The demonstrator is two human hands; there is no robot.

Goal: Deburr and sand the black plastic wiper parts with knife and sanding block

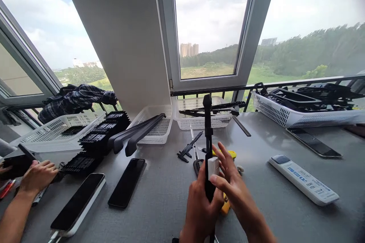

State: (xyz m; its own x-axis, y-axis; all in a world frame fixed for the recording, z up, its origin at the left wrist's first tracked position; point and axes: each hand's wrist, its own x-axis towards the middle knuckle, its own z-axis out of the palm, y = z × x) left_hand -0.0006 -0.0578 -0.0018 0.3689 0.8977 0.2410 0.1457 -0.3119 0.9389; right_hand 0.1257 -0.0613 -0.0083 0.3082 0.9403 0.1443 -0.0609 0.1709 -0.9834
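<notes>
Upright before me stands a long black plastic part (208, 125), with my left hand (201, 201) wrapped round its lower half. A small silvery-white block (213, 167) lies against the part's right side. My right hand (232, 182) has its thumb on that block, and its other fingers are raised and spread behind it. Behind my hands a black caliper (188, 150) and a yellow-handled tool (232, 154) rest on the grey table (159, 186), the tool partly hidden by my right hand.
White baskets (188, 123) stand along the window side; the right basket (270, 112) holds black frames. Two phones (127, 183) lie left, a white remote (303, 179) right. Long black strips (145, 133) lean on a basket. Another person's hands (38, 176) work at far left beside stacked black parts (105, 133).
</notes>
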